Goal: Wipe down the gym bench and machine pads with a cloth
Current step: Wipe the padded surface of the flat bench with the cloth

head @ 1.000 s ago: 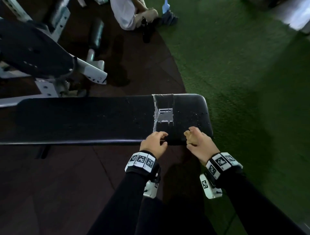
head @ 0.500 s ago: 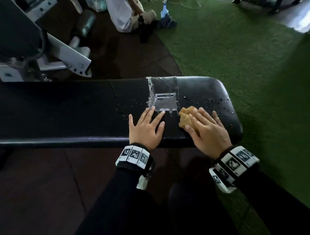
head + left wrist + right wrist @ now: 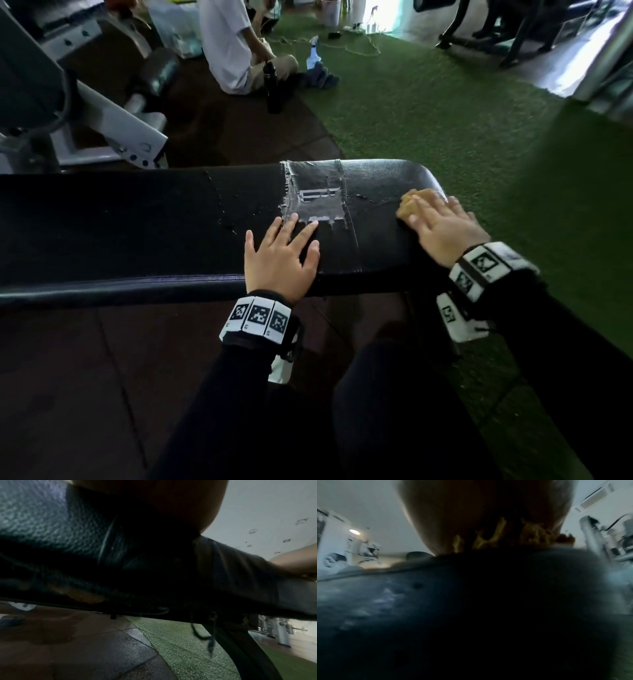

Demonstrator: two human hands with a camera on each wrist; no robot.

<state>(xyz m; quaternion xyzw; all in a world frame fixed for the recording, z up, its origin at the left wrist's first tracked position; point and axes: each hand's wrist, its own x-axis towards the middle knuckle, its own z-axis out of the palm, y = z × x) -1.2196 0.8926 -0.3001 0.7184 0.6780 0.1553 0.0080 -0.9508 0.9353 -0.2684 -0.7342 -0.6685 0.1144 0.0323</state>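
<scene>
I'm bracing my left hand [image 3: 281, 258], fingers spread flat, and pressing the cloth [image 3: 409, 205] under my right hand's [image 3: 445, 233] straight fingers, so I'm keeping strokes overlapping across the wet bench [image 3: 137, 222].

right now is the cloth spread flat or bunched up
Bunched up: the cloth shows as a crumpled tan wad under the right hand's flat fingers on the bench.

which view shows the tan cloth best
The head view: the cloth lies on the bench near its rounded end, pressed under the flat right hand. The right wrist view shows only blurred tan scraps under the palm; the left wrist view barely shows it.
</scene>
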